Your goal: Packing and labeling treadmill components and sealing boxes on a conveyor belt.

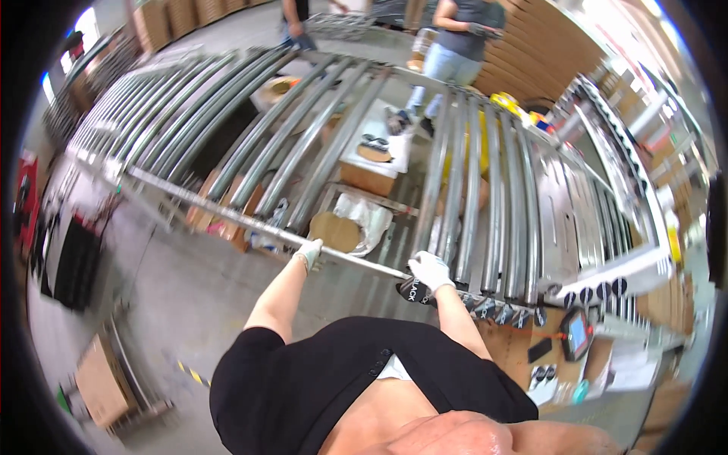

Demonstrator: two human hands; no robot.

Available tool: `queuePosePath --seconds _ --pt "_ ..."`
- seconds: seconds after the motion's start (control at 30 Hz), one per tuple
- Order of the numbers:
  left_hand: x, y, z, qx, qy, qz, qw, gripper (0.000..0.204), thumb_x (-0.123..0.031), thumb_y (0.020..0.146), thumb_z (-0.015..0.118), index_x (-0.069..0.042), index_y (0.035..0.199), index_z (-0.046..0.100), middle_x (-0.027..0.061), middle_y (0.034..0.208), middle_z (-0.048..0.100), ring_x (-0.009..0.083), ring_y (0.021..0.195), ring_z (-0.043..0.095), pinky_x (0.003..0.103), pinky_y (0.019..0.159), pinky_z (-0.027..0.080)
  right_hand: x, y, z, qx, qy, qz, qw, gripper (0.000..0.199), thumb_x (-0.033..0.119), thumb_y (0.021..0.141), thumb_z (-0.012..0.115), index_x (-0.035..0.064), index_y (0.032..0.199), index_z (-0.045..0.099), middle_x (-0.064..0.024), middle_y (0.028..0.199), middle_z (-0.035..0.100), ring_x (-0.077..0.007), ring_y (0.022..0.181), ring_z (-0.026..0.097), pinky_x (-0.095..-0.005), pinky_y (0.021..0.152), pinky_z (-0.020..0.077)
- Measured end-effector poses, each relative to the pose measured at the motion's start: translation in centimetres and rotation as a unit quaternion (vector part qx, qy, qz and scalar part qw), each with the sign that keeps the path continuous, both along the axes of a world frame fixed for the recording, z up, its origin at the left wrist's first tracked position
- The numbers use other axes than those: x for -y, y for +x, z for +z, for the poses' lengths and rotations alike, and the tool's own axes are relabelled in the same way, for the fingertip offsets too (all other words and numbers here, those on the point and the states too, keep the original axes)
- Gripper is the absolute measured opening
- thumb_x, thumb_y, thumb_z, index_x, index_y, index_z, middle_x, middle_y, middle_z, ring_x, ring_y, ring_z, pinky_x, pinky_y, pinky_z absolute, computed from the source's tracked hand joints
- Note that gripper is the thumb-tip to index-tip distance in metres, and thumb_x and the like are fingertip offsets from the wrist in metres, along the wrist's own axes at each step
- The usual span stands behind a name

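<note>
A long roller conveyor with metal rollers (pixel 318 144) stretches across in front of me. Its near rail (pixel 362 263) runs between my two gloved hands. My left hand (pixel 309 252), in a white glove, is closed over that rail beside a round brown cardboard piece (pixel 334 232). Farther right, my right hand (pixel 430 271), also white-gloved, curls over the rail at the near end of a roller. Just under it hangs a black printed wrapping (pixel 413 291). Between the hands there is a wide gap in the rollers. The undersides of both hands are hidden.
Below the gap are a white plastic bag (pixel 365 220) and a cardboard box (pixel 367 179). A handheld device with a screen (pixel 578 334) lies at the right. Two people stand beyond the conveyor, one in a grey top (pixel 472 42). A cart with cardboard (pixel 105 383) is at lower left.
</note>
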State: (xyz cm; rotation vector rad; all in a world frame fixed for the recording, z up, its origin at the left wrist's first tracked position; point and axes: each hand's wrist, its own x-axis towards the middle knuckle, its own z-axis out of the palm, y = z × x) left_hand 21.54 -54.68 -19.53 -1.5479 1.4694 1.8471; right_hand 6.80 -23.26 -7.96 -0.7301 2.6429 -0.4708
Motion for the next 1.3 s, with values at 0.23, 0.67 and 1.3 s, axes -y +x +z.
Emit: queuePosePath --seconds 0.23,0.67,1.3 --pt "1.1 -2.8 -2.8 0.036 0.03 -0.009 0.999 0.061 -0.064 0.092 0.032 -0.011 0.094 0.062 0.0121 0.092 0.067 0.0295 0.078 0.061 0.047 0.069 0.045 2.9 -4.4 -2.8 -0.042 0.076 -0.078 0.993 0.043 0.037 0.08 0.058 0.0021 0.105 0.064 -0.0217 0.108 0.066 -0.0359 0.105 0.063 -0.0448 0.092 0.0487" --pt "3.8 -1.6 -4.3 0.067 0.16 0.085 0.981 0.04 -0.044 0.099 0.04 -0.007 0.101 0.056 0.0159 0.086 0.066 0.0329 0.073 0.066 0.051 0.056 0.048 4.8 -11.5 -9.5 0.141 0.138 -0.093 0.976 0.065 0.048 0.073 0.067 -0.0009 0.115 0.064 -0.0226 0.125 0.059 -0.0329 0.114 0.059 -0.0392 0.094 0.0491" --pt "10.9 -12.6 7.0 0.094 -0.564 -0.391 0.721 0.069 -0.049 0.072 0.073 -0.001 0.117 0.054 0.0209 0.112 0.062 0.0329 0.104 0.063 0.041 0.089 0.05 6.9 -7.3 -4.9 0.042 0.047 -0.37 0.927 0.068 0.029 0.068 0.075 -0.0018 0.119 0.041 -0.0222 0.117 0.054 -0.0354 0.106 0.061 -0.0449 0.088 0.0507"
